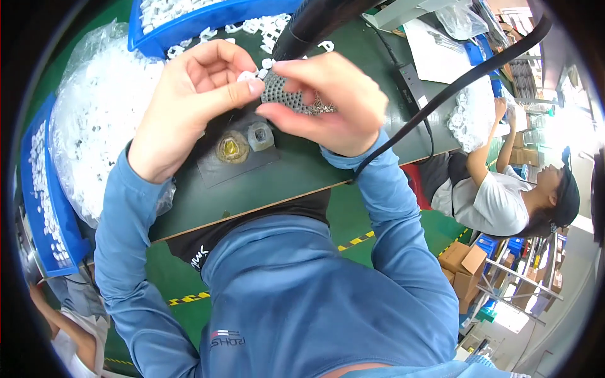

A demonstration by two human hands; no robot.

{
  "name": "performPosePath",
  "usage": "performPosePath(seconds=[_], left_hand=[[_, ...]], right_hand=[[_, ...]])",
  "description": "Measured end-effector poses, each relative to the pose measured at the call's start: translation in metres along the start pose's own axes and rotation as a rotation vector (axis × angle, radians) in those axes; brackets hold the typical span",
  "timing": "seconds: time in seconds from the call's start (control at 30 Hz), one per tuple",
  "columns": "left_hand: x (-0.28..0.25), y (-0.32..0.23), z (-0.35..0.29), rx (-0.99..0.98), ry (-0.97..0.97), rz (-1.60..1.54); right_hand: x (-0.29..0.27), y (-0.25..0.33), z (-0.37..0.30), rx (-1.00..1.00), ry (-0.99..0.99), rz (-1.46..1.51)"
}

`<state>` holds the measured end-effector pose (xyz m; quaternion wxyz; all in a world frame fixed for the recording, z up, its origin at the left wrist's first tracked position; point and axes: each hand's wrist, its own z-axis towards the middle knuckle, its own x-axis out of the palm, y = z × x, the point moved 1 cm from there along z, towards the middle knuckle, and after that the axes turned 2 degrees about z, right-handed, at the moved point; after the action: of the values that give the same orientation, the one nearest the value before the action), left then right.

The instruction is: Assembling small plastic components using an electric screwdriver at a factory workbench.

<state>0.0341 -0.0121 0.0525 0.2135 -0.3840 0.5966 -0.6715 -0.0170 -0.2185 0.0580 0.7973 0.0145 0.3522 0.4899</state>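
My left hand (200,94) is closed, its thumb and forefinger pinching a small white plastic part (246,76). Right beside that part are small white pieces (267,63), close to the tip of my right forefinger; whether they join the held part I cannot tell. My right hand (337,101) has its thumb and forefinger spread apart, with nothing visible between them. Behind its fingers lies a grey plate full of holes (283,94), with a heap of tiny metal screws (322,106) at its right end. A thick black cylinder (321,22) slants down from above, ending behind my fingertips.
Nearer me on the green table (252,189) are a round yellowish piece (232,147) and a clear block (260,136). White parts fill a plastic bag (101,120) and blue bins (189,25). A black cable (454,91) crosses at right. Another person (498,195) sits there.
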Motion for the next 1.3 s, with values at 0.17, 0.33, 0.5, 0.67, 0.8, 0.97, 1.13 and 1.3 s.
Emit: performPosePath(seconds=[0.17,0.33,0.5,0.67,0.8,0.97,1.13,1.3], left_hand=[[0.006,0.013,-0.005,-0.032,0.003,-0.148],[0.003,0.017,-0.005,-0.079,0.136,-0.098],[-0.031,0.019,-0.006,0.099,-0.083,0.261],[-0.017,0.01,-0.002,-0.056,-0.199,0.179],[-0.019,0.011,-0.006,-0.039,-0.191,0.205],[-0.017,0.01,-0.004,-0.03,-0.212,0.244],[-0.01,0.002,-0.005,-0.069,-0.254,0.312],[-0.002,-0.013,0.004,0.06,-0.256,0.772]], right_hand=[[0.02,-0.009,-0.007,-0.024,0.032,0.068],[0.018,-0.006,-0.01,-0.006,0.062,0.117],[0.005,0.002,-0.013,0.213,0.359,0.188],[0.011,-0.007,-0.03,0.183,0.48,0.144],[0.011,-0.004,-0.027,0.174,0.554,0.082],[0.009,-0.001,-0.026,0.296,0.588,0.117],[0.018,0.001,-0.03,0.4,0.479,0.1],[0.019,-0.006,-0.032,0.504,0.512,0.193]])
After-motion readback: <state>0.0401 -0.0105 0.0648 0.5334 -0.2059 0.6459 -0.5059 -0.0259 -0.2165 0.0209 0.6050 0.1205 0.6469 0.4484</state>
